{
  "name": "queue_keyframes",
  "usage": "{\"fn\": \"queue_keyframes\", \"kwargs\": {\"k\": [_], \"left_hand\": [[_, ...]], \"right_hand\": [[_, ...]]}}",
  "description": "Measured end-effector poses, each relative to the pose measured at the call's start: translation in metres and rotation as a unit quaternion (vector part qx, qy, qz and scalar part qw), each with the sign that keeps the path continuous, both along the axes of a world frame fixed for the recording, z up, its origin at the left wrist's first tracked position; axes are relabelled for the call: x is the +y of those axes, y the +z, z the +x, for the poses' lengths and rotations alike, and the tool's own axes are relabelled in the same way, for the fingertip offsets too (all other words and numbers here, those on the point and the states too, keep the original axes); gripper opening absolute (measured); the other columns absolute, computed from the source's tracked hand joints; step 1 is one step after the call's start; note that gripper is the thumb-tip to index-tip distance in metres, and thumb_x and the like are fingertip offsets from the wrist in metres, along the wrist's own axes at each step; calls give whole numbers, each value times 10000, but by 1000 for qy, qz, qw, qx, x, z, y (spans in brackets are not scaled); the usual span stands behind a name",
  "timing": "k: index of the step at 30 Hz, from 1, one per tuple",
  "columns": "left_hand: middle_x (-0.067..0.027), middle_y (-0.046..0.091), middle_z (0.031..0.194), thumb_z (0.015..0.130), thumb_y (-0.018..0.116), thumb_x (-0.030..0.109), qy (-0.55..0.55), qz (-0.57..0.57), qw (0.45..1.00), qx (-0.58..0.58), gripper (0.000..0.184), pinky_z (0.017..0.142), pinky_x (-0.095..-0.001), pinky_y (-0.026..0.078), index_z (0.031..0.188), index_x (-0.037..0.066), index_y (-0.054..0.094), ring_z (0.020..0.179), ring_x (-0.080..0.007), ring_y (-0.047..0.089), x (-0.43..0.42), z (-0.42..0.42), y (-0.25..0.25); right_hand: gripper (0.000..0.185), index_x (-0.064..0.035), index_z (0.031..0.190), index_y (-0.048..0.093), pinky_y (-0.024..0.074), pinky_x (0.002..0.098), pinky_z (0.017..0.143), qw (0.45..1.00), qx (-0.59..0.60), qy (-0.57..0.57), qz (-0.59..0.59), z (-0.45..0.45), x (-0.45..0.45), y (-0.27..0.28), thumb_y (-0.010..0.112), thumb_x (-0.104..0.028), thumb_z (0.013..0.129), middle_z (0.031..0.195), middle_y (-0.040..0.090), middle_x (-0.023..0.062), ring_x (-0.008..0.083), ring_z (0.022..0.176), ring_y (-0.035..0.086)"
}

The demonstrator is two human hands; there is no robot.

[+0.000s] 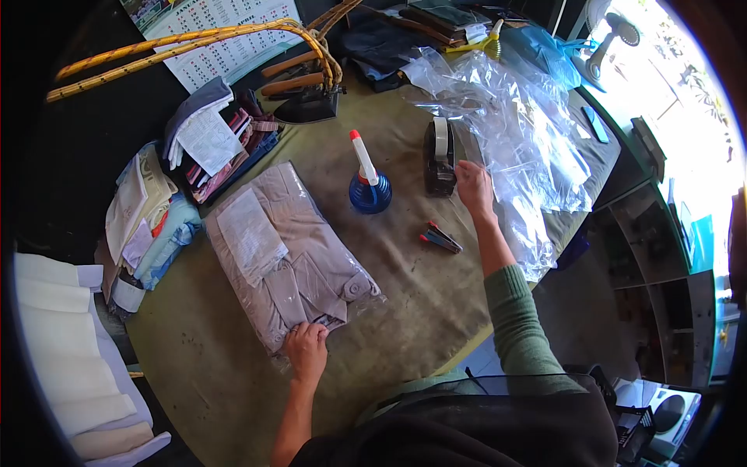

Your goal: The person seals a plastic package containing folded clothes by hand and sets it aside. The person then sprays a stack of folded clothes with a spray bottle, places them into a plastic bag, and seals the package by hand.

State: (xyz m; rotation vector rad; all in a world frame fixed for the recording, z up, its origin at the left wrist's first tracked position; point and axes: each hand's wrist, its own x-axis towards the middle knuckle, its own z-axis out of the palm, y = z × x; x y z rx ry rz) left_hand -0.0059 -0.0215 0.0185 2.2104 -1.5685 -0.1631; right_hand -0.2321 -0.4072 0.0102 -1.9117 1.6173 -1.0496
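A folded beige shirt in a clear plastic bag lies flat on the cloth-covered table, with a white paper slip on its upper left part. My left hand is at the bag's near end, its fingers curled together over the plastic edge. Beside the black tape dispenser, my right hand has its fingers pinched together; whatever is between them is too small to make out. A blue spray bottle with a white and red head stands between the bag and the dispenser.
A small stapler lies right of the bottle. Clear plastic bags cover the table's right side. Folded clothes are stacked at the left, and an iron stands at the back below a yellow cord.
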Motion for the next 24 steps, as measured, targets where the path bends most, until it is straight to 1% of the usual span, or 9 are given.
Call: {"fn": "queue_keyframes", "kwargs": {"k": [1,2,5,9,12,15,18,21,24], "left_hand": [[-73,567,739,758,647,137,-3,-1,1000,1,77,670,-419,408,745,81,597,741,-299,553,-1,0,0],[-73,567,739,758,647,136,-4,-1,1000,1,78,669,-420,407,743,81,595,741,-299,553,-1,1,-1],[-73,566,739,758,645,137,-2,1,1000,5,82,664,-423,406,738,81,590,738,-301,553,-1,1,0],[-62,548,758,768,643,161,-2,19,1000,14,72,682,-416,394,756,109,595,767,-282,543,1,2,-2],[-62,547,752,765,645,161,-1,18,1000,13,76,682,-417,395,751,108,593,764,-283,543,1,2,-2],[-63,547,752,762,647,160,2,23,1000,10,79,682,-417,396,743,108,591,763,-283,543,1,2,-3],[-62,550,748,761,647,163,2,21,1000,10,82,680,-418,396,739,108,591,759,-283,545,0,2,-1],[-59,554,745,763,647,168,3,19,1000,6,82,676,-418,396,740,111,593,754,-282,547,0,1,-2],[-70,573,744,753,664,161,6,16,1000,11,104,663,-428,402,731,90,590,735,-302,552,-1,0,-2]], "right_hand": [[223,-23,879,684,487,395,720,998,-1,6,68,0,-7,-4,590,-224,853,835,660,179,346,774,631],[319,26,831,670,521,384,605,988,-81,11,130,2,-12,-9,577,-278,860,717,650,184,325,604,639],[344,21,898,676,552,299,455,965,-111,43,235,7,-14,9,585,-310,875,669,554,30,126,605,576],[332,14,912,667,568,312,537,933,-213,64,284,5,-18,13,616,-309,859,780,593,48,132,673,587],[311,10,923,659,574,337,580,910,-282,69,297,6,-16,21,657,-289,836,808,599,48,142,699,591],[250,12,870,653,573,354,533,885,-363,45,288,15,-11,30,707,-219,792,754,623,58,157,639,611],[218,-4,851,646,573,371,539,885,-376,15,276,17,-12,31,710,-201,785,725,604,53,164,641,611],[230,-24,814,614,560,442,576,883,-376,6,280,20,-12,30,710,-230,775,784,555,54,192,684,586],[213,-35,776,596,543,436,566,871,-420,-2,253,22,-6,32,698,-213,718,749,532,42,193,696,570]]}}
